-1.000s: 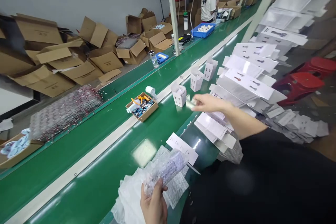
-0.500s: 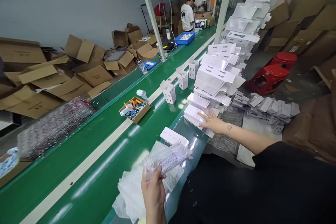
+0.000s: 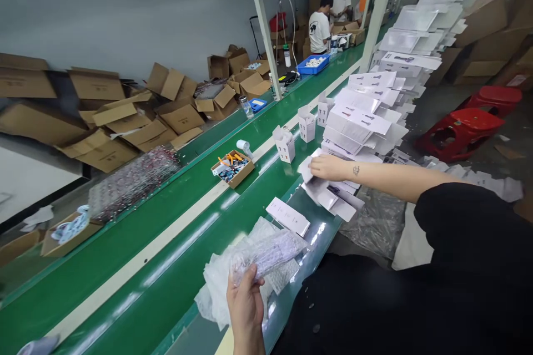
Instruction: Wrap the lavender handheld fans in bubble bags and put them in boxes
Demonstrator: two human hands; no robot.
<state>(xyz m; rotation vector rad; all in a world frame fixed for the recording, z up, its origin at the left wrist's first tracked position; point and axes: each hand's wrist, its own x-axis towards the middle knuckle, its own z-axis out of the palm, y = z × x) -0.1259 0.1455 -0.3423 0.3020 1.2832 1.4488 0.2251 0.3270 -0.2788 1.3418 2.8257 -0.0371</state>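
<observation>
My left hand [image 3: 246,299] is closed around one end of a bubble-wrapped package [image 3: 275,252], held over loose bubble wrap [image 3: 219,291] at the bench edge. What the wrap contains is blurred by the plastic. Farther forward, my right hand [image 3: 325,167] has its fingers curled on a flat white carton [image 3: 318,191] at the near end of the long row of printed cartons [image 3: 358,119]. That carton is tilted, and the fingertips are partly hidden. Between the hands lies a closed white box [image 3: 288,216].
Several opened white boxes [image 3: 284,145] stand on the green conveyor [image 3: 200,205]. A small cardboard box of tools and parts [image 3: 234,169] sits beyond, with a blue tray [image 3: 313,65] farther off. Red stools [image 3: 462,130] are at the right. Two people [image 3: 320,30] work at the far end.
My right hand has gone from lying spread on the cartons to gripping one, which is now lifted and tilted. The view has swung left. My left hand still holds the wrapped package.
</observation>
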